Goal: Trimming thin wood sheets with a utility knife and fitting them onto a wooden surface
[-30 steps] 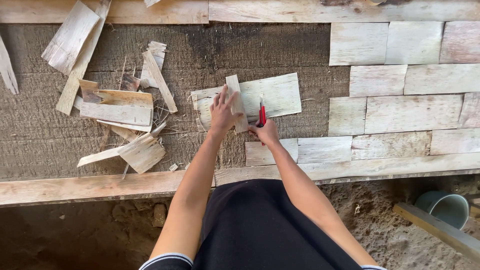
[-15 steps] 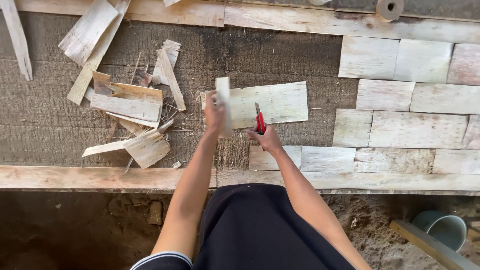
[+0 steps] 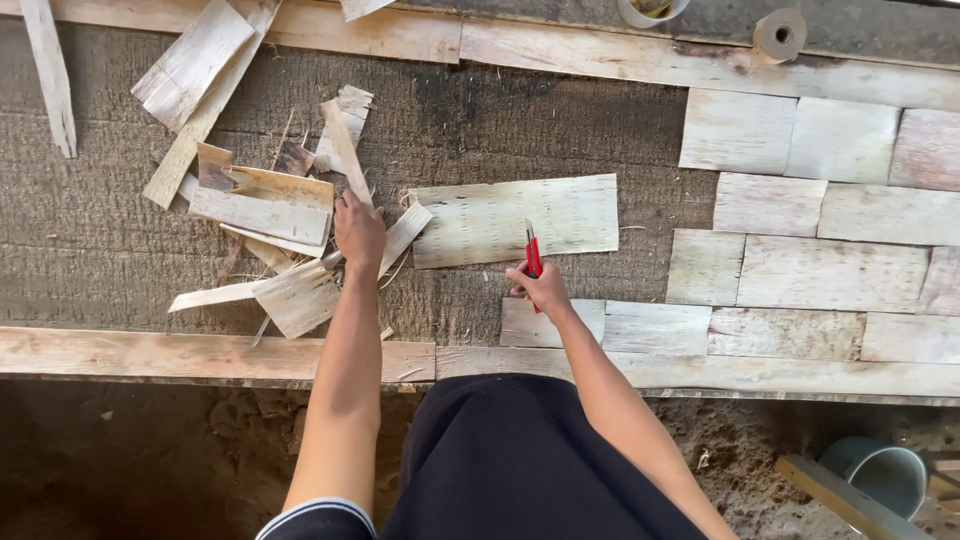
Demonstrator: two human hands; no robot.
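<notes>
Left hand [image 3: 358,232]: fingers closed around a narrow pale strip [image 3: 345,152], left of centre frame, strip angled up and left over the scrap pile [image 3: 262,215]. Second offcut [image 3: 404,234] just right of the hand, touching or nearly touching the knuckles; cannot tell which.

Right hand [image 3: 541,288]: fingers wrapped around red utility knife [image 3: 532,254], centre frame, blade end pointing up, lying over the lower edge of the large pale sheet [image 3: 515,220]. Cannot tell whether blade tip is extended or touching the sheet.

Sheet flat on the rough grey bench [image 3: 90,250], mid-frame, unsecured by either hand. Trimmed rectangular tiles [image 3: 790,270] laid in rows across the right half, one row running below the right hand. Wooden rail [image 3: 200,355] along the near bench edge. Tape roll [image 3: 778,36] and a cup [image 3: 650,10] at top right. Green bucket [image 3: 880,475] on the dirt floor, lower right.

Risks, as judged:
- Sheet unheld: any knife pressure likely to skate it sideways, crooked cut.
- Knife held near body with attention on the left side: slip toward wrist or tiles possible.
- Scrap pile loose and overlapping: pulling one strip could drag others onto the sheet.
- Thin strip looks brittle: hard grip could split it.
</notes>
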